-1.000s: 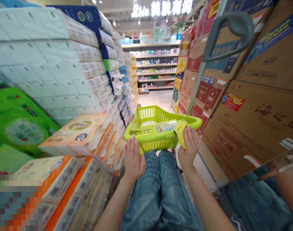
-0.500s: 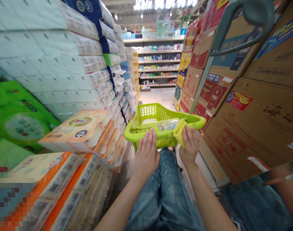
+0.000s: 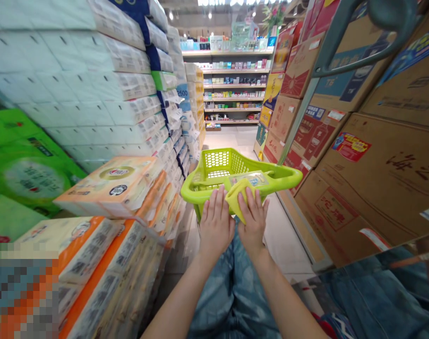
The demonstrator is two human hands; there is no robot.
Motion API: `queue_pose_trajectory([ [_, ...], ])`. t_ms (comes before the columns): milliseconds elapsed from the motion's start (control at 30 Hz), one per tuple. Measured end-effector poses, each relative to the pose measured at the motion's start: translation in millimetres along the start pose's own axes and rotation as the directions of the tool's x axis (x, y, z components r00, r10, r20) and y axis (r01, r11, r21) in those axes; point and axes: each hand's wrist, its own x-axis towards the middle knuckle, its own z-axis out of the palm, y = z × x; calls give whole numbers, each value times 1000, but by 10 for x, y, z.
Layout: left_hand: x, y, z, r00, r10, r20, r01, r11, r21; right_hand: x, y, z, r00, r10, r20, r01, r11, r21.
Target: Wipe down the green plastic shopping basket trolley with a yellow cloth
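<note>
**Basket** (image 3: 214, 162): lime plastic with lattice walls, in the aisle at 12 o'clock, just past the person's jeans (image 3: 235, 287). The long axis runs 6 to 12 and the far end points down the aisle. The near rim lies under both hands.

**Left hand** (image 3: 216, 221): flat, fingers straight and pressed together, laid on the near rim at 11 o'clock.

**Right hand** (image 3: 253, 221): just beside the left hand, fingers slightly spread, pressing the cloth onto the near rim.

**Cloth** (image 3: 234, 195): yellow, draped over the rim, partly under the right fingers.

**Packet** (image 3: 252, 179): clear, lying inside the basket at 1 o'clock of the cloth.

**Handle** (image 3: 362, 44): grey loop on a slanted pole, rising from the basket's right side toward 2 o'clock, in front of the cartons.

**Tissue packs** (image 3: 112, 183): stacked wall from 7 to 11 o'clock, the orange ones near the left rim.

**Cartons** (image 3: 377, 174): brown stacks from 1 to 4 o'clock, near the right rim.

**Open room**: a strip of floor (image 3: 232, 136) at 12 o'clock runs from the far end to the shelves (image 3: 232, 89). There is a narrow gap on each flank.
</note>
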Motion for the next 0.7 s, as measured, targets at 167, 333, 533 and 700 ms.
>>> queue_pose_trajectory([
  [167, 3, 2, -28, 999, 0, 40, -1, 1000, 14, 12, 576, -101, 997, 11, -82, -21, 992, -127],
  [333, 15, 48, -6, 1000, -22, 19, 22, 1000, 2, 96, 784, -225, 948, 274, -159, -286, 956, -60],
  [533, 14, 62, 0, 1000, -29, 8, 29, 1000, -9, 88, 163, -118, 964, 261, -54, -262, 965, -15],
  [700, 13, 36, -23, 999, -29, 24, 29, 1000, -3, 15, -104, -17, 1000, 23, 20, -23, 999, -32],
])
